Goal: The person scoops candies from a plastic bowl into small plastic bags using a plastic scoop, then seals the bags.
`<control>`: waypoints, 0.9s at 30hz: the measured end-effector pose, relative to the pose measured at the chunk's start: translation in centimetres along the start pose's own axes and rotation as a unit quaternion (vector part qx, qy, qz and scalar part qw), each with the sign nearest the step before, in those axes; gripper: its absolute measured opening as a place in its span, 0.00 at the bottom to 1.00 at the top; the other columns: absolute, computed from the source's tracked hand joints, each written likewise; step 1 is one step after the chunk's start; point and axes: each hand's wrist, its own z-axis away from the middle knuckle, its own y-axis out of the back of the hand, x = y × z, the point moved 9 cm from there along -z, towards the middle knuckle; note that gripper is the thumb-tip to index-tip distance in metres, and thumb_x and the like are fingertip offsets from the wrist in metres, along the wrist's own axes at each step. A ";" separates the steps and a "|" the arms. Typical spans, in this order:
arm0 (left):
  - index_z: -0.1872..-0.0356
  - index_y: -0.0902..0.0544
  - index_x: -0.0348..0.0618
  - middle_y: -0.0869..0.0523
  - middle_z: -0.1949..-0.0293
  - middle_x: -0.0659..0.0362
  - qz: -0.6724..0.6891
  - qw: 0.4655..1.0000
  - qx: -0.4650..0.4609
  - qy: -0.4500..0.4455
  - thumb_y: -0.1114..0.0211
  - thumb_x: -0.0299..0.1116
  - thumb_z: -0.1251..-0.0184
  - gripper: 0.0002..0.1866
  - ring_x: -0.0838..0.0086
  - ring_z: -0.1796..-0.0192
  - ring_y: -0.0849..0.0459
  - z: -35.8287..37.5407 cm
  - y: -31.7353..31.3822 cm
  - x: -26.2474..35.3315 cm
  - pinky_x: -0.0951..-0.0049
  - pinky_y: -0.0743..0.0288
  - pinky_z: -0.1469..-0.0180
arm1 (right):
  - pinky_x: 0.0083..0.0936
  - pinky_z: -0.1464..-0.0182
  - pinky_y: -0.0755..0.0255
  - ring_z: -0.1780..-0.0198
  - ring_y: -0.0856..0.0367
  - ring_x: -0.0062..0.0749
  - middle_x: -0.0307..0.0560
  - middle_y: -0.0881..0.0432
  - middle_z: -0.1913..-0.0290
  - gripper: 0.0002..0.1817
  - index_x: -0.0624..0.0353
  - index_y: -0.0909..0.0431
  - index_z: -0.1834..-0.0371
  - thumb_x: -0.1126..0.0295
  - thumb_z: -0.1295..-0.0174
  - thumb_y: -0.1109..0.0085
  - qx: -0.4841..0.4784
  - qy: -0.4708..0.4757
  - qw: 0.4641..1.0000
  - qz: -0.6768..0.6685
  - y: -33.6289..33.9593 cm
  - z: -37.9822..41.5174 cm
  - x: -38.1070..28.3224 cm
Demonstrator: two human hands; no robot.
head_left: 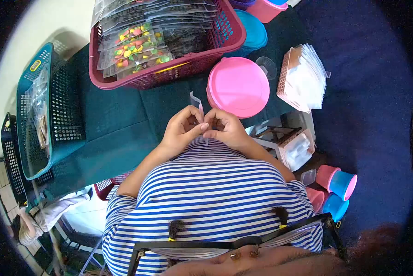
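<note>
**Two hands pinch a small clear bag above a green table**

The table [119, 124] is covered with a dark green cloth and takes most of the middle of the view. On its far side stands a big red basket [225, 43], full of clear packets; the front packets hold coloured candies [137, 48]. At the left edge a teal basket [54, 110] stands tilted, with some packets inside it. Near the hands, just to the right, is a round pink container [238, 86] with its lid on. Further right, a holder with white bags [303, 78] stands at the table corner, and a second such holder [296, 147] is lower, beside the person's right arm. Small pink and blue cups [337, 184] lie at the lower right.

The left hand [181, 129] and the right hand [225, 129] meet close to the chest, fingertips touching each other. Both are curled nearly closed, and together they pinch a small clear bag [197, 102], which sticks up between the fingers, in front of the pink container
</note>
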 end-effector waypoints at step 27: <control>0.66 0.26 0.35 0.22 0.65 0.50 -0.399 0.883 0.002 -0.247 0.38 0.20 0.39 0.05 0.58 0.63 0.21 0.7 -3.3 3.5 0.65 0.26 0.58 | 0.43 0.63 0.27 0.65 0.20 0.54 0.56 0.21 0.68 0.11 0.61 0.27 0.65 0.64 0.42 0.41 0.060 0.076 0.890 0.445 -0.5 1.4 -2.2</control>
